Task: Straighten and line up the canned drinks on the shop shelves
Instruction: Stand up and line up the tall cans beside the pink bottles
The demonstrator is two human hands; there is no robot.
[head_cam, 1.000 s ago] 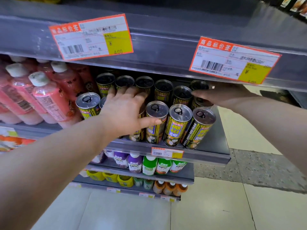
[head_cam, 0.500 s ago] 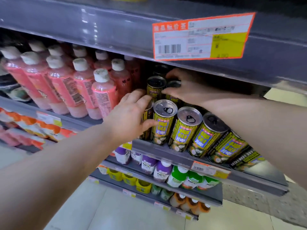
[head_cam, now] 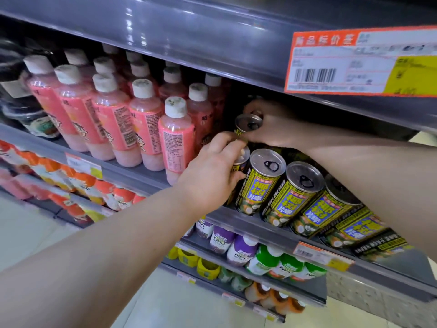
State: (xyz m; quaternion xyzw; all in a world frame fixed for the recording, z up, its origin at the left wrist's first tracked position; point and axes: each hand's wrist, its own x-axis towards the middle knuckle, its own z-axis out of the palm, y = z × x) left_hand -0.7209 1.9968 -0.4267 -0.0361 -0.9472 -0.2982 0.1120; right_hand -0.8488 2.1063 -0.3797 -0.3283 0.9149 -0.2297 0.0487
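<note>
Mid-straightening at the left end of the coconut-drink cans (head_cam: 256, 183), standing along the front edge of the grey shelf (head_cam: 272, 229). Left hand (head_cam: 210, 171) clamped round the endmost front can (head_cam: 240, 159), fingers curled over its rim. Right hand (head_cam: 274, 129) reaching in under the upper shelf (head_cam: 212, 34), closed round a second-row can (head_cam: 248, 124) just behind.

Next, probably: seat both cans upright, labels forward, flush with their neighbours, without knocking the pink bottles (head_cam: 175, 138) just beside.

Steel shop shelving with orange price tags (head_cam: 361, 62) on the lips; lower tiers of small bottles; pale tiled floor (head_cam: 28, 237) below.
</note>
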